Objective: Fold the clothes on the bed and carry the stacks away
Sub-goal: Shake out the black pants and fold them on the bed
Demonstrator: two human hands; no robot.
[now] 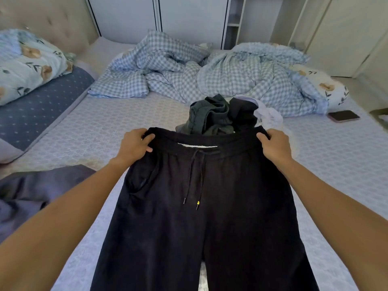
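Over the bed, the left hand and right hand each pinch a waistband corner of the black pants, legs hanging toward the camera. A loose pinch could drop one corner, and the pile just behind may snag the fold

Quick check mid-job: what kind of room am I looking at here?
Most likely a home bedroom: a bed with a tufted headboard, a rumpled checked duvet, floral pillows, and wardrobe doors behind.
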